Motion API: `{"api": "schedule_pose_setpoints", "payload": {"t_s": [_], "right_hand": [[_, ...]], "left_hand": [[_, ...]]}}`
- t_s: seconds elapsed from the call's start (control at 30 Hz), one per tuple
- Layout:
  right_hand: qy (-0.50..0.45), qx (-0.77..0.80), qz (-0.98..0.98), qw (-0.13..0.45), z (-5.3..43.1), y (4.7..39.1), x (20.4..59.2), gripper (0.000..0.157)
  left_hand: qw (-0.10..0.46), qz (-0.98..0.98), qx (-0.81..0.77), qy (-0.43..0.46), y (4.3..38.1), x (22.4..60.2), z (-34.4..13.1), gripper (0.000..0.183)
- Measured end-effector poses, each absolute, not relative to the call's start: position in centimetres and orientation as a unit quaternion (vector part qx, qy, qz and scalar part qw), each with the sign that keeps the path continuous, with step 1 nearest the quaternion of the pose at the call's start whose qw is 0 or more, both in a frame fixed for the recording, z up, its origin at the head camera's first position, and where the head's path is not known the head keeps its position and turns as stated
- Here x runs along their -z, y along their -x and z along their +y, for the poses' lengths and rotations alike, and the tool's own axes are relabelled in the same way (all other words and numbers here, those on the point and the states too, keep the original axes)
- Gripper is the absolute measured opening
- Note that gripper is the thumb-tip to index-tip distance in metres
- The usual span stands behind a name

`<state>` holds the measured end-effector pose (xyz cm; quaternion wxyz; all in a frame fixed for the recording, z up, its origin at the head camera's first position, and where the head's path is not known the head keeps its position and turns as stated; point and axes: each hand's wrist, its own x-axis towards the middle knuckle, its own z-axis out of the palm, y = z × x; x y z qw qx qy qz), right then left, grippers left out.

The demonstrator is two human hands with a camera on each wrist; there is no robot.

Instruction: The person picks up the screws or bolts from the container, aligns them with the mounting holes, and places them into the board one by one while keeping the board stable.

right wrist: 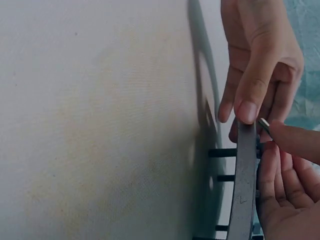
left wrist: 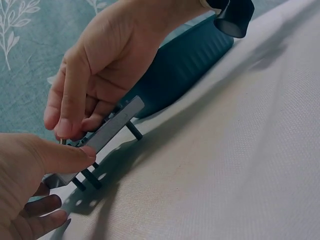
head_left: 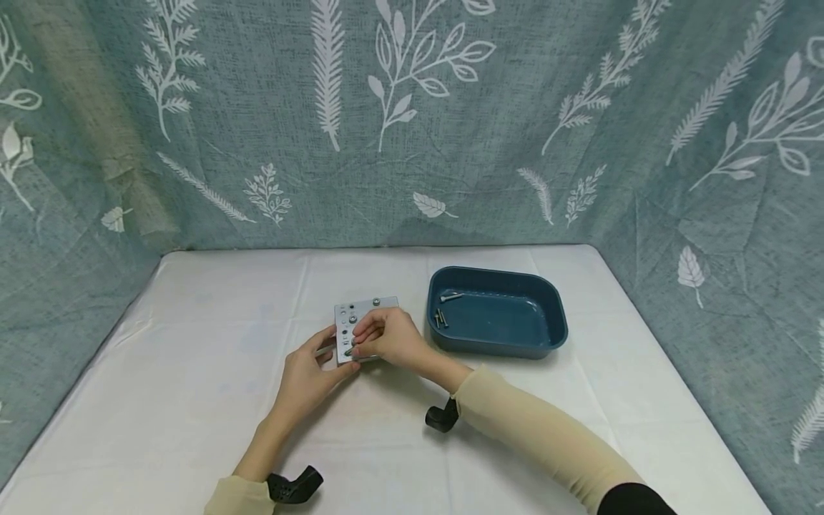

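A flat metal plate [head_left: 362, 309] with rows of holes is held above the white cloth by my left hand [head_left: 310, 375], thumb and fingers gripping its left end. Several bolts pass through it, their dark threaded shanks [left wrist: 134, 130] sticking out underneath in the left wrist view. Over the plate's near left corner, my right hand [head_left: 394, 337] pinches a small metal screw [right wrist: 265, 126] between thumb and fingertips. The screw's lower end is hidden, so whether it sits in a hole I cannot tell.
A dark blue tray [head_left: 498, 348] stands right of the plate, behind my right forearm. Inside lie a longer bolt [head_left: 451, 296] and several small screws [head_left: 441, 318] at its left side. A patterned curtain [head_left: 412, 179] hangs around the white-covered table [head_left: 212, 372].
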<state>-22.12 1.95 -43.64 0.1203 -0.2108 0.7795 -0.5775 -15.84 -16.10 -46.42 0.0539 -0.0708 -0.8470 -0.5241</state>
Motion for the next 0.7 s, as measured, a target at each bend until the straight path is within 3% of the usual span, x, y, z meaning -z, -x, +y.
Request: {"api": "schedule_pose_setpoints", "payload": {"t_s": [0.3,0.7], "right_hand": [[0.245,0.545,0.797,0.093,1.2,22.1,43.5,0.018],[0.274,0.53,0.795,0.109,0.8,22.5,42.7,0.017]], "left_hand": [[0.053,-0.843,0.531,0.069,15.8,46.2,-16.1,0.077],[0.061,-0.853,0.513,0.073,15.6,46.3,-16.2,0.077]]}}
